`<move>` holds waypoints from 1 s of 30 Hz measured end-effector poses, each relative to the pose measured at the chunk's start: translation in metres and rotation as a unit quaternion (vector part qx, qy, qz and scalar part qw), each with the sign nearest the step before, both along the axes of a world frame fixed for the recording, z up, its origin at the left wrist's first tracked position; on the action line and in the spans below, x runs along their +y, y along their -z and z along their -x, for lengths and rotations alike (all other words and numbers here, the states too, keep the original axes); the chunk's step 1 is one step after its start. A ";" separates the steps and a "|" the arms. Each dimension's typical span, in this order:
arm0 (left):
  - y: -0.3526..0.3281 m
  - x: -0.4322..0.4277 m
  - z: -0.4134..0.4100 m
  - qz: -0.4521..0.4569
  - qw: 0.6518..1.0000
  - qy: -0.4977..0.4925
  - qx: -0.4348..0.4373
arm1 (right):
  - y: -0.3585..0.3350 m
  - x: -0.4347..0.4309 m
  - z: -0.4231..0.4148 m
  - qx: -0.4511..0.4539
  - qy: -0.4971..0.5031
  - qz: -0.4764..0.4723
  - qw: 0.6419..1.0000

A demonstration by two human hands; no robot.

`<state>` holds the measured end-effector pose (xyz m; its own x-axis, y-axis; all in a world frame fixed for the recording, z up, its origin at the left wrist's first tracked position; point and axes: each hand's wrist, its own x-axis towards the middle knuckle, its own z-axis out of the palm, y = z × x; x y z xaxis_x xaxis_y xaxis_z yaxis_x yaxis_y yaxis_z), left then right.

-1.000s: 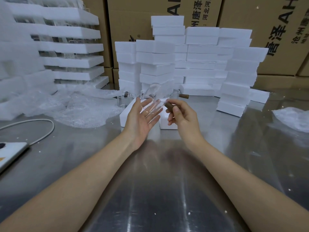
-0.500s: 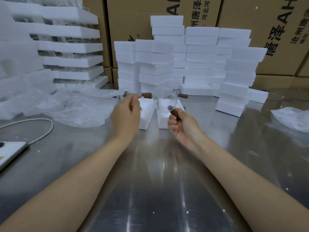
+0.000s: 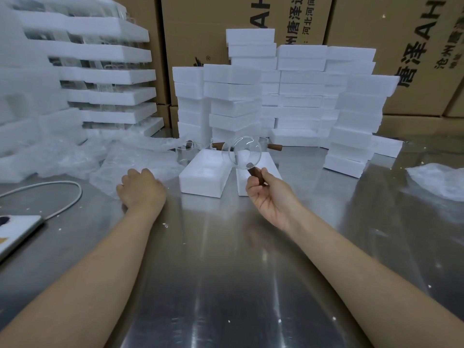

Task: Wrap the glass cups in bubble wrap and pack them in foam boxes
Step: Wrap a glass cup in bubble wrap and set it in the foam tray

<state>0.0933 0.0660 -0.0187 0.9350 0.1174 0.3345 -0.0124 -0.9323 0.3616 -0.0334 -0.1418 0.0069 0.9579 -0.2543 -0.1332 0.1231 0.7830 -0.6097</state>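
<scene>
The right hand (image 3: 268, 194) grips a glass cup (image 3: 242, 153) by its brown handle (image 3: 256, 173), fingers curled round it, and holds the cup in the air just above two foam boxes (image 3: 206, 174) lying on the worktop (image 3: 226, 272). The left hand (image 3: 141, 188) rests knuckles-up on the near edge of the bubble wrap (image 3: 130, 159), fingers curled under (whether they pinch the sheet I cannot tell). More cups (image 3: 184, 151) stand beyond the boxes.
</scene>
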 end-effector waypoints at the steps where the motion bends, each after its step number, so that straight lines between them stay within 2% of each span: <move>1: -0.001 0.001 -0.001 0.045 0.999 -0.003 -0.011 | 0.000 0.000 0.000 -0.002 0.002 0.001 1.000; 5: -0.009 -0.001 -0.002 0.228 0.966 -0.011 -0.118 | 0.002 0.000 0.001 -0.030 0.007 0.010 0.999; 9: -0.019 -0.011 0.005 0.297 0.916 0.078 -0.259 | 0.003 -0.001 0.001 -0.057 0.008 0.026 0.998; 12: -0.029 -0.018 0.013 0.334 0.883 0.144 -0.298 | 0.003 -0.003 0.001 -0.062 0.012 0.041 0.997; 15: -0.036 -0.026 0.022 0.330 0.876 0.196 -0.292 | 0.003 -0.004 0.002 -0.064 0.013 0.040 0.997; 18: -0.038 -0.036 0.031 0.305 0.888 0.235 -0.252 | 0.003 -0.005 0.003 -0.067 0.020 0.028 0.997; 22: -0.034 -0.045 0.040 0.257 0.897 0.268 -0.242 | 0.002 -0.005 0.004 -0.057 0.035 0.042 0.997; 26: -0.033 -0.046 0.039 0.299 0.907 0.249 -0.163 | -0.002 -0.004 0.007 -0.051 0.057 0.048 0.996; 30: -0.039 -0.046 0.040 0.362 0.892 0.253 -0.100 | -0.005 -0.006 0.008 -0.048 0.092 0.068 0.992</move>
<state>0.0534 0.0203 0.0204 0.8597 -0.0505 0.5082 -0.4969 -0.3126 0.8095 -0.0409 -0.1473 0.0118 0.9006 -0.4347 0.0035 0.3180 0.6533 -0.6871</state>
